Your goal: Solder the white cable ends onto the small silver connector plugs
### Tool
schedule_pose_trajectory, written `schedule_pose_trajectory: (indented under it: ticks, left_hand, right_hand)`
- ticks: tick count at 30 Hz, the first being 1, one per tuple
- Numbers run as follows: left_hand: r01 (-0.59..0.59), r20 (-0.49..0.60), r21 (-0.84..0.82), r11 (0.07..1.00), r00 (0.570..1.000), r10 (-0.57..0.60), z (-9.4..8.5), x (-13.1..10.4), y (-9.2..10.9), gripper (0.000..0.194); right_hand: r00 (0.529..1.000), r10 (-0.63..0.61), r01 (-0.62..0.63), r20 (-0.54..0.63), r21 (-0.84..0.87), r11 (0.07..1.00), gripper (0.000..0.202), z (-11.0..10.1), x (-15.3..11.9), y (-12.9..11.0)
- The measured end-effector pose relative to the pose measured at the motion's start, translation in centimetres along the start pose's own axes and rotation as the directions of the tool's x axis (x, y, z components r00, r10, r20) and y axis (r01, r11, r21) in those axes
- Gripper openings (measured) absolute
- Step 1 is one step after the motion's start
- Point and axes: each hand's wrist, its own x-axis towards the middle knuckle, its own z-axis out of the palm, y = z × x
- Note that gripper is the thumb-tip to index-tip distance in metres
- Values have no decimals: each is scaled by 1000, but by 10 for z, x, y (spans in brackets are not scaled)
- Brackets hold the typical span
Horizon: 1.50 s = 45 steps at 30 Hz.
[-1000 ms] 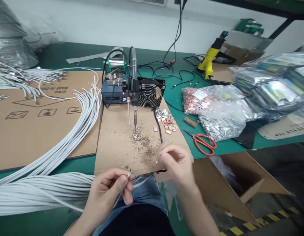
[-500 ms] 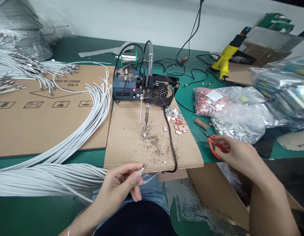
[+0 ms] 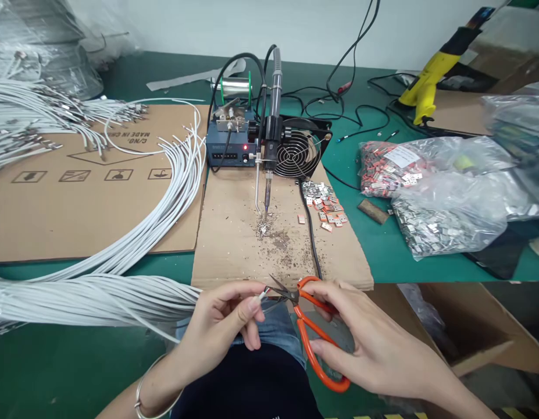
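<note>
My left hand [image 3: 232,317] pinches a white cable [image 3: 263,294] near its stripped end, where thin coloured wires poke out. My right hand [image 3: 365,337] grips orange-handled scissors [image 3: 315,331] through the handles. Their blades are spread apart and sit at the cable's wire tips; whether they touch the wires I cannot tell. Behind my hands, a soldering iron [image 3: 273,110] points down in its stand over the cardboard [image 3: 234,250]. Bits of solder lie under its tip. Small metal USB connectors [image 3: 328,212] with orange inserts are scattered to its right.
A bundle of white cables [image 3: 99,299] runs in from the left. Behind the iron are a blue solder station [image 3: 228,145], a fan [image 3: 299,152] and a solder spool [image 3: 234,87]. Bags of connectors [image 3: 443,224] and a yellow heat gun [image 3: 439,70] lie at right.
My right hand has brought the scissors from the right side of the bench to the cable end, with their blades now parted. The left hand still pinches the cable; the view has shifted slightly.
</note>
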Motion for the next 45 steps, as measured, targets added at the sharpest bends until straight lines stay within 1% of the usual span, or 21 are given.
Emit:
schedule_pose_trajectory:
  ticks: [3,7,14,18,21,22,24,25,26,28,30,31,32,33,35,37,39,40,41,42,45]
  left_hand:
    - [19,-22,10,1000,1000,-19,4,0,3,11]
    - [34,-34,13,999,999,-33,7,1,5,11]
    - [28,17,4,1000,999,-28,4,1,1,10]
    - [27,36,5,1000,999,-27,0,2,-3,12]
    - [12,40,35,999,999,-13,-1,1,-3,13]
    - [8,37,49,999,999,-10,-1,1,-3,14]
    - [3,26,73,997,1000,-5,-2,0,-3,14]
    - [2,17,90,996,1000,-3,-2,0,-2,13]
    - [-3,6,111,994,1000,2,-2,0,-1,12]
    - [-14,-23,175,984,1000,18,-2,1,2,11]
    - [-16,-94,262,965,995,42,0,1,6,13]
    - [-6,-143,308,951,988,52,2,1,9,14]
    - [16,-199,350,936,978,58,4,1,12,14]
    - [40,-247,385,922,967,62,5,1,16,14]
    - [76,-308,422,903,949,64,8,1,22,12]
    - [91,-334,436,896,940,67,9,3,26,7]
    - [97,-341,455,885,937,73,9,5,29,6]
    - [98,-333,474,875,940,75,8,7,30,6]
    - [99,-318,500,860,945,76,8,9,31,7]
    - [96,-299,531,842,951,80,7,10,32,7]
    - [60,-235,616,785,966,111,4,17,36,7]
  right_hand:
    - [1000,-14,14,17,-2,1000,35,-1,-1,-1]
    - [999,-51,50,-10,-23,998,34,0,-4,1]
    - [996,-83,82,-36,-23,996,29,3,-5,9]
    - [997,-63,62,-38,-31,998,28,5,-6,10]
    - [993,-68,65,-99,-27,997,29,5,-6,13]
    - [987,-78,77,-139,-10,997,30,4,-6,16]
    - [961,-74,79,-267,8,997,29,-1,-6,25]
    - [936,-51,52,-348,-7,999,28,-6,-6,32]
    - [898,-14,-8,-439,-48,999,27,-12,-7,40]
    - [799,85,-235,-595,-178,956,28,-26,-9,59]
    - [716,188,-492,-672,-294,819,31,-40,-14,79]
    - [694,231,-578,-681,-337,743,32,-45,-17,89]
    - [689,266,-623,-674,-365,692,33,-50,-19,98]
    - [693,283,-635,-662,-376,675,34,-52,-20,105]
    - [705,276,-613,-654,-365,701,33,-55,-19,114]
    - [696,205,-554,-688,-334,762,30,-55,-11,113]
    - [706,75,-422,-705,-334,843,27,-56,6,103]
    - [735,-9,-310,-678,-347,885,25,-57,17,95]
    - [777,-89,-194,-623,-372,908,25,-57,29,87]
    - [815,-156,-105,-558,-406,908,24,-58,42,78]
    - [896,-228,-14,-381,-538,843,24,-59,77,56]
